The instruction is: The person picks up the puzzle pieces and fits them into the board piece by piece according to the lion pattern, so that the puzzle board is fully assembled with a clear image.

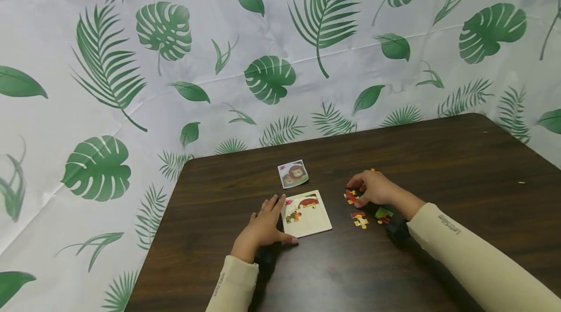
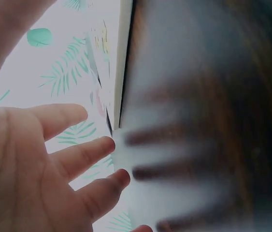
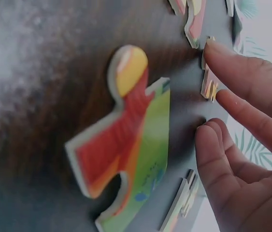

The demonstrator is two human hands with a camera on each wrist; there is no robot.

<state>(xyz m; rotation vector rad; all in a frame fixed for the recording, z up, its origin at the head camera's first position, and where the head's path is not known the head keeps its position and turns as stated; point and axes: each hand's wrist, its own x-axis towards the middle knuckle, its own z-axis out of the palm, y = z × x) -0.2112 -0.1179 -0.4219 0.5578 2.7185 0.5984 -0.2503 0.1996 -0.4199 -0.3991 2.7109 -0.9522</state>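
A pale square jigsaw board (image 1: 311,224) lies on the dark table, with several pieces fitted along its upper and left parts. My left hand (image 1: 263,227) rests at its left side, fingers spread, fingertips by the upper left corner and thumb near the lower edge; the left wrist view shows the palm (image 2: 20,169). Right of the board, my right hand (image 1: 376,188) pinches a red puzzle piece (image 1: 351,197) between thumb and finger, low over the table. Nearer me lie a red-and-yellow piece (image 1: 360,220) and a green-and-red piece (image 1: 383,214), large in the right wrist view.
Behind the board lies a small picture card (image 1: 293,174) with a lion on it. More puzzle pieces (image 3: 177,205) show low in the right wrist view. A white cloth (image 1: 197,122) with green leaves hangs behind the table (image 1: 333,278).
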